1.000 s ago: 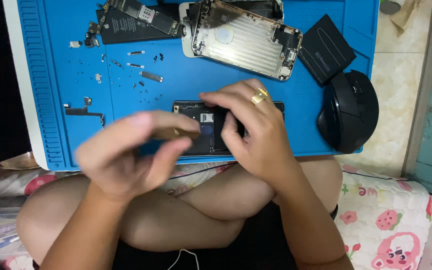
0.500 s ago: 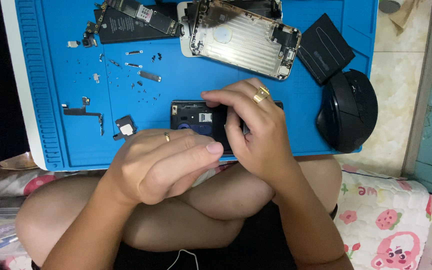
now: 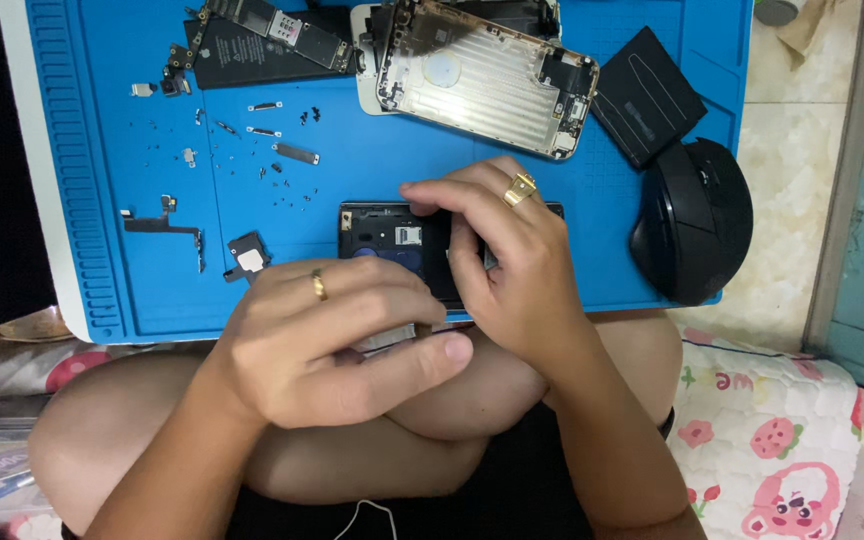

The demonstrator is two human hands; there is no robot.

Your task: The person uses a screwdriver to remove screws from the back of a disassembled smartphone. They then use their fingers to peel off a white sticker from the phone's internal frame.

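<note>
Hands at an opened black phone on a blue work mat (image 3: 372, 175).
Left hand (image 3: 337, 345) is curled closed at the mat's near edge, contents not visible; right hand (image 3: 507, 265) grips the black phone (image 3: 392, 240) at mat centre.

Mat centre (image 3: 352, 175) free; screws (image 3: 282, 175) left, mouse (image 3: 694, 220) right block.
</note>
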